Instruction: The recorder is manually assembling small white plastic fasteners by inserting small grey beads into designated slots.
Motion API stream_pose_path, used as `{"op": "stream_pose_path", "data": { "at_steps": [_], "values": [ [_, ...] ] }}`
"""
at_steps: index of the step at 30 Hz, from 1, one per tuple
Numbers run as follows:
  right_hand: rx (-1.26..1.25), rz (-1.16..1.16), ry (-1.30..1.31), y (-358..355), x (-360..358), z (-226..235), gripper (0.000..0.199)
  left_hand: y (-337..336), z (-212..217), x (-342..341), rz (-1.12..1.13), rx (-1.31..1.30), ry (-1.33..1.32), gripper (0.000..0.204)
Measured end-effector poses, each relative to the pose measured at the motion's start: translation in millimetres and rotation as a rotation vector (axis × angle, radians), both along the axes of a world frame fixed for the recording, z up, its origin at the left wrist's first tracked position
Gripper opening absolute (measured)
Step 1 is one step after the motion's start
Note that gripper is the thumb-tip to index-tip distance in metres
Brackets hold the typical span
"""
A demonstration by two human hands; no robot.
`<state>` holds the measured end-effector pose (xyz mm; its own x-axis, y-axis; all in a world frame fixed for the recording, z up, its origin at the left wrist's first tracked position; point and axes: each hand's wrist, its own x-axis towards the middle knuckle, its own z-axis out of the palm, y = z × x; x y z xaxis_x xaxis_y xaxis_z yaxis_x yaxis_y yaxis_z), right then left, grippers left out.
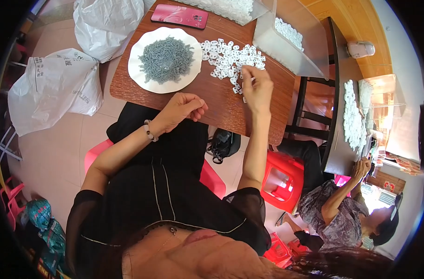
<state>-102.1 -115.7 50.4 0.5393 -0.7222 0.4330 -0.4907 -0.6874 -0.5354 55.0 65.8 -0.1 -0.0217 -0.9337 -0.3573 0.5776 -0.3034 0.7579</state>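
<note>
My right hand (257, 88) is over the edge of a spread of small white plastic pieces (233, 58) with holes in them. Its thumb and fingers are pinched together, and whatever sits between the tips is too small to make out. Closer to my body, my left hand (186, 108) hovers at the table's near edge with curled fingers and the thumb pressed against them; its contents are hidden. Beyond that hand, a white wavy-rimmed plate (136, 60) carries a heap of small grey-green rod-like pieces (166, 59).
A pink phone (180, 16) lies at the wooden table's (221, 104) far left. Clear bins (272, 35) of white pieces stand at the far side. White sacks (54, 90) rest on the floor at left. Another person (335, 209) works at a dark table on the right, beside a red stool (281, 181).
</note>
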Motion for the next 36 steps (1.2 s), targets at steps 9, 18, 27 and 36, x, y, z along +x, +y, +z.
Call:
{"op": "stream_pose_path", "data": {
  "at_steps": [9,18,27,36],
  "values": [
    [-0.008,0.144,0.132,25,12,-22,0.014,7,1,-4,0.012,-0.034,-0.049,0.025],
    [-0.072,0.080,0.237,30,21,-29,0.011,13,14,-10,-0.003,-0.131,-0.233,0.022],
    [0.034,0.070,0.317,33,24,-21,0.012,10,51,27,0.286,-0.289,-1.060,0.015],
    [-0.009,0.033,0.233,36,24,-30,0.010,-7,38,92,0.218,-0.156,-1.740,0.019]
  ]
}}
